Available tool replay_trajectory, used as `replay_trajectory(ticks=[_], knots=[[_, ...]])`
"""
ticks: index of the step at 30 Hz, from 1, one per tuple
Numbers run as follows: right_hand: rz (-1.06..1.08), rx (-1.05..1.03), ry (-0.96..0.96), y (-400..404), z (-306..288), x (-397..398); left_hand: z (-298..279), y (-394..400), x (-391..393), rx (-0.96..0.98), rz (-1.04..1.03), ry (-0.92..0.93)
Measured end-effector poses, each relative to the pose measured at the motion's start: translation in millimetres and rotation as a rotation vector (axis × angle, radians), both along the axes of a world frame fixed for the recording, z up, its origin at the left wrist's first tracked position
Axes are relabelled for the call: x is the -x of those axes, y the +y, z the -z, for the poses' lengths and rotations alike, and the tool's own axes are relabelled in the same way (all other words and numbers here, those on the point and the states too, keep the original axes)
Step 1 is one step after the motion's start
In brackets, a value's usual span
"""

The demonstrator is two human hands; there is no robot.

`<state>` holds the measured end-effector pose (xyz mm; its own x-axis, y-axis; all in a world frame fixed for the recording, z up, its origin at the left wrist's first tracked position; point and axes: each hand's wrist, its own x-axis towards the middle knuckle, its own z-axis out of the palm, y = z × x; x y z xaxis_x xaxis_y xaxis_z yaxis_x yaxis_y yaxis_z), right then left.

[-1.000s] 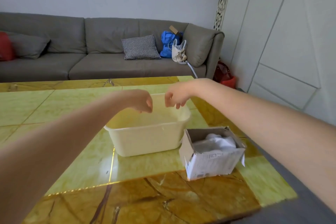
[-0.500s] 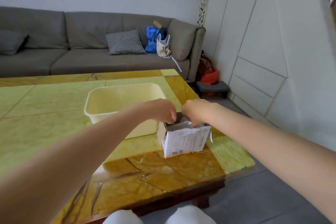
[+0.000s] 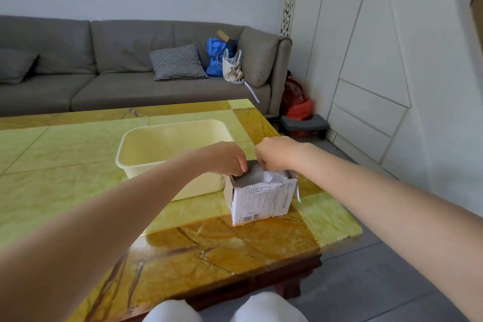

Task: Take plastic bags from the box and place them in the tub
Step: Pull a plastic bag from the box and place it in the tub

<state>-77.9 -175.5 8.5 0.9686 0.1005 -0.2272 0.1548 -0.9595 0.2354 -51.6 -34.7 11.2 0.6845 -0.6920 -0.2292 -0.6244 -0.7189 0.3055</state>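
1. Head view, centre of the frame: a small cardboard box (image 3: 260,200) stands on the table (image 3: 65,191), a squarish carton with a white printed front face, grey inner walls and torn, ragged top flaps.
2. Inside the box lie the plastic bags (image 3: 270,178), thin, white and crumpled, filling the open top at centre right.
3. The left hand (image 3: 226,158) reaches in from the lower left, its fingers curled down at the box's left top edge; whether they pinch a bag or only the flap cannot be told.
4. The right hand (image 3: 274,155) comes in from the right, fingers curled down into the box opening onto the white bags; the fingertips are hidden, so the grasp itself cannot be told.
5. Just left of the box, touching or almost touching it, sits the tub (image 3: 146,144), a cream plastic rectangle with rounded corners, smooth walls and a rolled rim. What shows of its inside is bare; the hands and arm hide its near right corner.
6. The table is glossy, stone-patterned in yellow-green panels with amber, veined borders.
7. Upper left of the frame: a grey fabric sofa (image 3: 104,60) carrying a houndstooth cushion (image 3: 177,63) and a blue bag (image 3: 215,57).
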Motion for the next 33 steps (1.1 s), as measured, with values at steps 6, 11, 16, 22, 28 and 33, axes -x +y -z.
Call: replay_trajectory(ticks=[6, 11, 16, 22, 28, 33], knots=[[0.054, -0.405, -0.220, -9, -36, -6, -2, -5, -1, 0.102, -0.052, 0.044], [0.206, -0.770, -0.289, -14, -60, -11, -11, -4, -6, 0.483, -0.227, 0.148], [0.368, -0.971, -0.270, -17, -64, -11, -31, 14, -21, 0.706, -0.445, 0.178], [0.452, -1.050, -0.098, -8, -74, -8, -47, 30, -26, 0.838, -0.599, 0.230], [0.022, -0.770, -0.343, 27, -106, -8, -65, 32, -30, 0.642, -0.514, 0.022], [-0.178, -0.178, -0.457, 45, -100, -24, -72, 36, -32, 0.531, -0.492, -0.015]])
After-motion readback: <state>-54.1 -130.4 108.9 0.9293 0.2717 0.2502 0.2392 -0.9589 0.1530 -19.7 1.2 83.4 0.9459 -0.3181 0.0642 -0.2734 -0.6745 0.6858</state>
